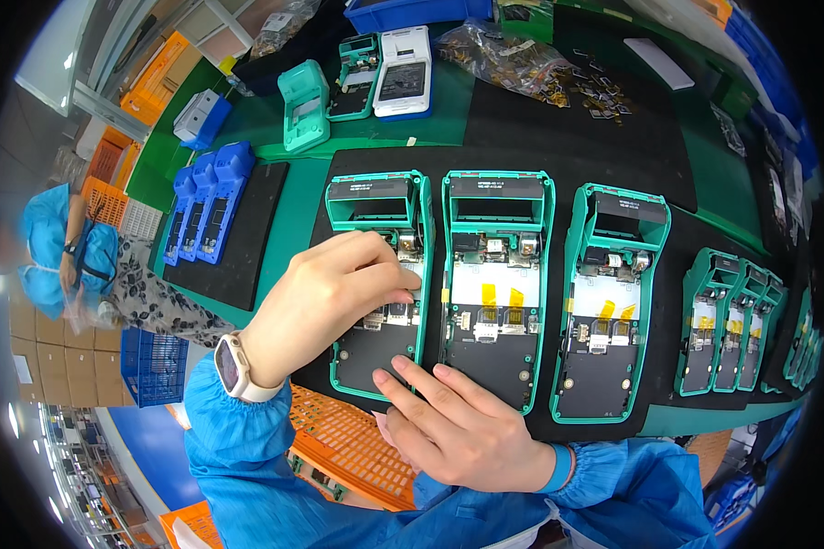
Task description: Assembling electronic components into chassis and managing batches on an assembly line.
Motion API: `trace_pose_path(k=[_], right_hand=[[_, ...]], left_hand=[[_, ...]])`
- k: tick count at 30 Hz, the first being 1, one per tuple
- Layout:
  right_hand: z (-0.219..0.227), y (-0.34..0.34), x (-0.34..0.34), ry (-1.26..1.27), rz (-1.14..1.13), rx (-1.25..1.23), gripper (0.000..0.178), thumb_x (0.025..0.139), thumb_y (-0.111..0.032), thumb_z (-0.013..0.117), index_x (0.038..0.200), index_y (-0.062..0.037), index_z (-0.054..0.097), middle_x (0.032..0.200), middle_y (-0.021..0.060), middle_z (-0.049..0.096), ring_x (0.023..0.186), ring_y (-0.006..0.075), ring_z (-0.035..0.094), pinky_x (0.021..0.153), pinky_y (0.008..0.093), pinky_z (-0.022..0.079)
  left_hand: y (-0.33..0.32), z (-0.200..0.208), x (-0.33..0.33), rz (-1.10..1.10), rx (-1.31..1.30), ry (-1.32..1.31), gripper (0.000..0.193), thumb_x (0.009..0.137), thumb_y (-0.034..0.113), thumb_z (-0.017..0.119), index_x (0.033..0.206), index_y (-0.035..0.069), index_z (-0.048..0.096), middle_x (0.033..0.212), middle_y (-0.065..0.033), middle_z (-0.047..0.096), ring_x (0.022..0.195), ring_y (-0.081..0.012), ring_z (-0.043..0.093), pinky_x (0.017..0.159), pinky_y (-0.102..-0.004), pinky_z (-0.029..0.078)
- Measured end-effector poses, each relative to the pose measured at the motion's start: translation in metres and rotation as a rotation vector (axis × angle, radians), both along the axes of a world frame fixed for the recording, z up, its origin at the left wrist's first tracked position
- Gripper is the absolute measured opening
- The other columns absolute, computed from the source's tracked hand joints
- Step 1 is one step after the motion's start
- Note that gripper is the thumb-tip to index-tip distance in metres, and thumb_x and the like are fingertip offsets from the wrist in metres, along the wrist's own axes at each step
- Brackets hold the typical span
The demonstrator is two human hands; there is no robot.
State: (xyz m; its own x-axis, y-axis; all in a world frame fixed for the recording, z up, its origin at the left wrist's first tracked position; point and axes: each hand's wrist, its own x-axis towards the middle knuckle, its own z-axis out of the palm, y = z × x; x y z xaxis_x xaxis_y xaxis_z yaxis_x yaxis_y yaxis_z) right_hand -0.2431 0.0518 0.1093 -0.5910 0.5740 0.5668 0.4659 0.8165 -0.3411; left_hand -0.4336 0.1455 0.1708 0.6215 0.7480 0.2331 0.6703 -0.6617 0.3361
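Three green handheld device housings with exposed circuit boards lie in a row before me. Over the left housing [362, 352], my left hand [334, 288] is bent into a pinch at the middle of the board; anything between its fingertips is hidden. My right hand [458, 423] rests palm down at that housing's lower edge, its fingers stretched out and partly over the board. Beside it lies the middle housing [499, 364], with two yellow tape strips [489, 295] standing above its card slots. The right housing [600, 380] carries similar yellow strips.
More green housings [700, 343] stand stacked at the right. Blue device parts [220, 206] lie on a black mat at left. At the back are a white device [403, 78], a plastic bag [508, 59] and scattered small pieces [604, 96]. A co-worker's patterned sleeve [160, 288] shows at left.
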Motion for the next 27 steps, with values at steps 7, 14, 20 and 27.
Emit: trace_pose_path(k=[7,14,20,27], right_hand=[[0.0015,0.0015,0.0013,-0.02,0.008,0.013,0.01,0.089,-0.02,0.055,0.088,-0.012,0.062,0.122,0.0092,0.067,0.124,0.0216,0.058,0.106,0.0336,0.042],[0.0003,0.0005,-0.0009,-0.005,-0.007,-0.003,0.01,0.088,-0.019,0.056,0.089,-0.0116,0.062,0.122,0.0097,0.067,0.123,0.0221,0.058,0.107,0.0335,0.042],[-0.002,0.0001,-0.001,0.005,-0.008,-0.007,0.01,0.088,-0.019,0.055,0.088,-0.0113,0.062,0.122,0.0104,0.067,0.123,0.0227,0.059,0.106,0.0336,0.042],[-0.0003,0.0004,-0.0028,0.028,-0.012,-0.019,0.01,0.087,-0.019,0.056,0.086,-0.0115,0.062,0.12,0.0097,0.068,0.122,0.0223,0.059,0.104,0.0332,0.044]], left_hand=[[-0.0025,-0.0039,-0.0037,0.007,-0.004,-0.055,0.016,0.073,0.001,0.075,0.085,0.005,0.065,0.082,-0.005,0.066,0.075,-0.0224,0.064,0.067,-0.0327,0.052],[0.0043,-0.0023,-0.0074,-0.122,0.0,-0.031,0.023,0.074,-0.002,0.072,0.09,0.005,0.059,0.087,-0.0054,0.064,0.081,-0.0257,0.064,0.07,-0.0346,0.052],[0.0038,-0.003,-0.0095,-0.171,0.037,0.013,0.023,0.073,-0.003,0.071,0.09,0.005,0.058,0.088,-0.0071,0.063,0.082,-0.0271,0.064,0.071,-0.0349,0.053],[0.005,-0.0011,-0.0093,-0.178,-0.063,-0.041,0.02,0.076,-0.003,0.071,0.088,0.005,0.058,0.085,-0.0072,0.064,0.08,-0.0262,0.065,0.07,-0.0342,0.053]])
